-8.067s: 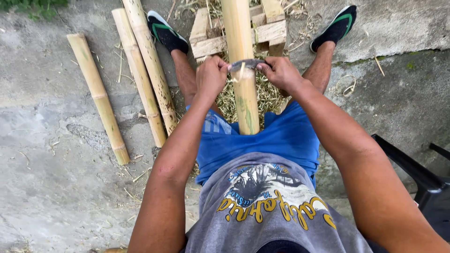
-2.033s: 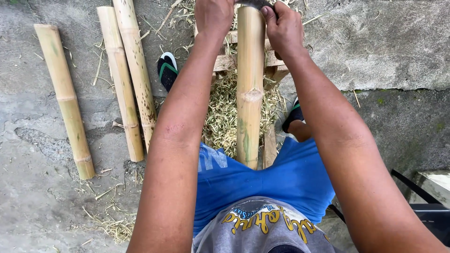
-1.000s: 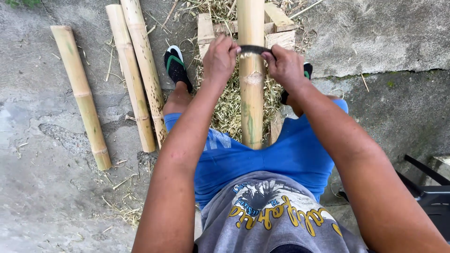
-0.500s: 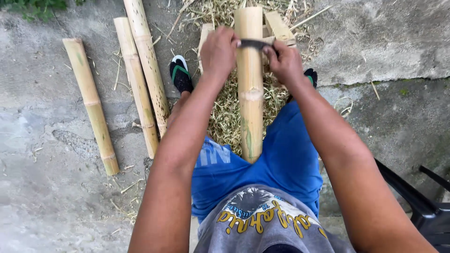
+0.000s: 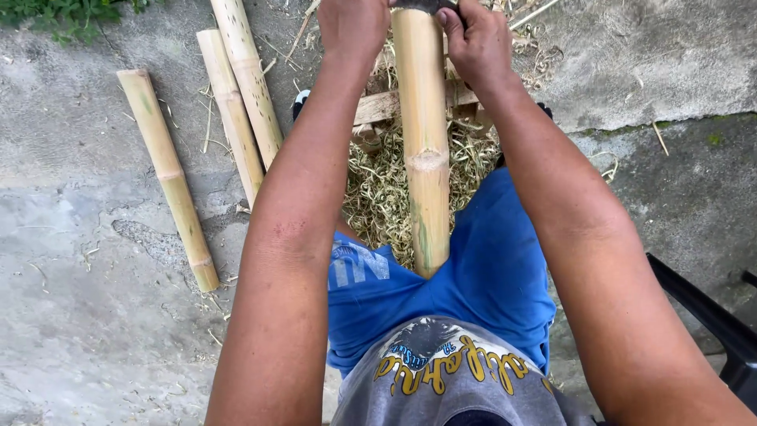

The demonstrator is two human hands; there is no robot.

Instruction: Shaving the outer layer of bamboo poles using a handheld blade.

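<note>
A thick bamboo pole (image 5: pixel 424 142) runs from between my thighs up to the top edge of the head view, resting on a wooden frame (image 5: pixel 378 106). A dark curved blade (image 5: pixel 422 5) lies across the pole at the very top. My left hand (image 5: pixel 352 24) grips the blade's left end, and my right hand (image 5: pixel 473 39) grips its right end. Both arms are stretched forward. Pale bamboo shavings (image 5: pixel 378 189) lie heaped under the pole.
Three more bamboo poles lie on the concrete at left: one apart (image 5: pixel 167 173), two side by side (image 5: pixel 240 102). A black chair (image 5: pixel 710 315) sits at the right. Green weeds (image 5: pixel 63 12) grow at the top left corner.
Both hands with the blade have slid away from me along the pole, up to the top edge of the view. The view has tilted down slightly.
</note>
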